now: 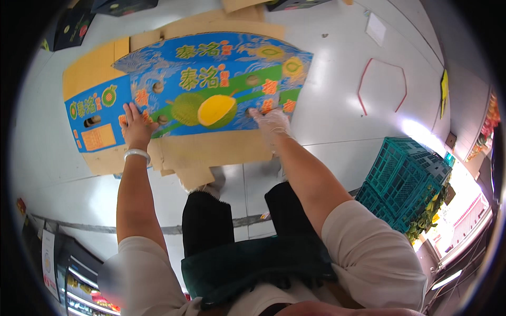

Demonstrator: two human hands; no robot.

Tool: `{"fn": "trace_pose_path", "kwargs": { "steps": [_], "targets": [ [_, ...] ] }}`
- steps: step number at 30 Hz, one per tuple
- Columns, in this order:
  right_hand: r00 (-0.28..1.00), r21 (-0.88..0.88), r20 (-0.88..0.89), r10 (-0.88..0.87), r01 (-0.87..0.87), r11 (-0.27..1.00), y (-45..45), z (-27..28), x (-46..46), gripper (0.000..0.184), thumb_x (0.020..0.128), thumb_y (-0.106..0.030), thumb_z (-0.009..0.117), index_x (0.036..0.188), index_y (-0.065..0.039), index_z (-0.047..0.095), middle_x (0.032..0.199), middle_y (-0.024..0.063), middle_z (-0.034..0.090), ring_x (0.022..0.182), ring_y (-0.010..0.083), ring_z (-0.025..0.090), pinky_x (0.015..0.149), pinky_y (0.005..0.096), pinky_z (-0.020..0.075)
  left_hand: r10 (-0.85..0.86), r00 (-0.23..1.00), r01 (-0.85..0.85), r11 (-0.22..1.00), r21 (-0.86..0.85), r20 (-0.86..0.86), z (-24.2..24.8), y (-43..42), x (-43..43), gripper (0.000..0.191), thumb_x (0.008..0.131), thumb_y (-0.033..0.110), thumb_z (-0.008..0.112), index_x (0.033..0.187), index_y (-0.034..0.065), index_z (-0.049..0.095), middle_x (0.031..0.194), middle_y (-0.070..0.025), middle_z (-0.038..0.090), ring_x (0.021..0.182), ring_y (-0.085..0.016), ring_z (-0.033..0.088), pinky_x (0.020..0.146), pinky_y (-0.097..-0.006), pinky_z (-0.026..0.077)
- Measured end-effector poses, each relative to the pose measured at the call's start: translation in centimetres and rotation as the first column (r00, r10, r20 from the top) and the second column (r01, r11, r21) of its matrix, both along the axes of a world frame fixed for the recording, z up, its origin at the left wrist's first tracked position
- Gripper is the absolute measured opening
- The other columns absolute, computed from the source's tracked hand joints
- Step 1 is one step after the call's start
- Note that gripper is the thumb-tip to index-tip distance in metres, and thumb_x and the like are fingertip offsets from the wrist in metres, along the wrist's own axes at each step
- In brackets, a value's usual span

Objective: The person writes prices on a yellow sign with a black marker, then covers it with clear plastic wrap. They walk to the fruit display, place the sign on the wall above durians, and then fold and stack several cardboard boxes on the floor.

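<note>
A flattened cardboard fruit box (245,106), printed blue and green with durians, lies before me over more plain brown cardboard (221,148). My left hand (137,124), bare with a pale bangle at the wrist, rests on the printed panel left of the durian picture, fingers spread. My right hand (273,124), in a clear plastic glove, is at the panel's lower right edge, beside a round hole. Its fingertips touch the card; whether they grip the edge is hard to tell.
Stacked green plastic crates (407,177) stand at the right. A red strap (360,87) lies on the pale tiled floor (328,118). Dark printed boxes (73,25) are at the upper left. A lit shelf unit (81,284) stands at the lower left.
</note>
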State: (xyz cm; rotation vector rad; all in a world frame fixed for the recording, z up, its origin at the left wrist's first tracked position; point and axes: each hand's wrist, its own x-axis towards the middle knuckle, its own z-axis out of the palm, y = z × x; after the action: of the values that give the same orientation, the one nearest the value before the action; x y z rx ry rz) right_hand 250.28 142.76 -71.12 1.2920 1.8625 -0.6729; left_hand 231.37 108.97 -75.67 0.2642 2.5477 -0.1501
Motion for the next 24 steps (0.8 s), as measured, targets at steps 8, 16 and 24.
{"fn": "trace_pose_path", "kwargs": {
  "steps": [8, 16, 24],
  "targets": [
    [0.997, -0.171, -0.039, 0.069, -0.075, 0.982, 6.4, 7.3, 12.8, 0.063, 0.085, -0.057, 0.047, 0.118, -0.004, 0.061, 0.121, 0.0192, 0.06, 0.116, 0.0335, 0.054, 0.1, 0.0413, 0.0391, 0.036, 0.998, -0.053, 0.91, 0.411, 0.048, 4.7, 8.8, 13.9, 0.071, 0.085, 0.022, 0.054, 0.144, -0.0028, 0.023, 0.151, -0.0273, 0.013, 0.135, -0.045, 0.026, 0.11, -0.0451, 0.029],
    [0.922, -0.163, 0.075, 0.379, -0.364, 0.917, 9.9, 24.6, 40.3, 0.042, 0.087, -0.042, 0.052, 0.107, -0.007, 0.065, 0.098, 0.0186, 0.066, 0.093, 0.04, 0.062, 0.082, 0.0439, 0.0495, -0.482, 0.725, 0.337, 0.871, 0.356, 0.492, 26.8, 21.6, 27.7, 0.059, 0.084, 0.036, 0.058, 0.135, 0.0094, 0.045, 0.141, -0.0213, 0.041, 0.131, -0.036, 0.038, 0.106, -0.0451, 0.034],
    [0.998, -0.231, -0.038, 0.054, -0.062, 0.971, 15.2, 37.7, 49.9, 0.031, 0.087, -0.035, 0.05, 0.104, -0.016, 0.067, 0.104, 0.014, 0.066, 0.099, 0.0335, 0.062, 0.087, 0.0429, 0.0495, -0.401, 0.904, 0.33, 0.876, 0.351, 0.149, 37.0, 28.9, 20.6, 0.044, 0.081, 0.033, 0.058, 0.115, 0.0062, 0.063, 0.13, -0.0222, 0.051, 0.123, -0.037, 0.045, 0.105, -0.0433, 0.035]
  ]
}}
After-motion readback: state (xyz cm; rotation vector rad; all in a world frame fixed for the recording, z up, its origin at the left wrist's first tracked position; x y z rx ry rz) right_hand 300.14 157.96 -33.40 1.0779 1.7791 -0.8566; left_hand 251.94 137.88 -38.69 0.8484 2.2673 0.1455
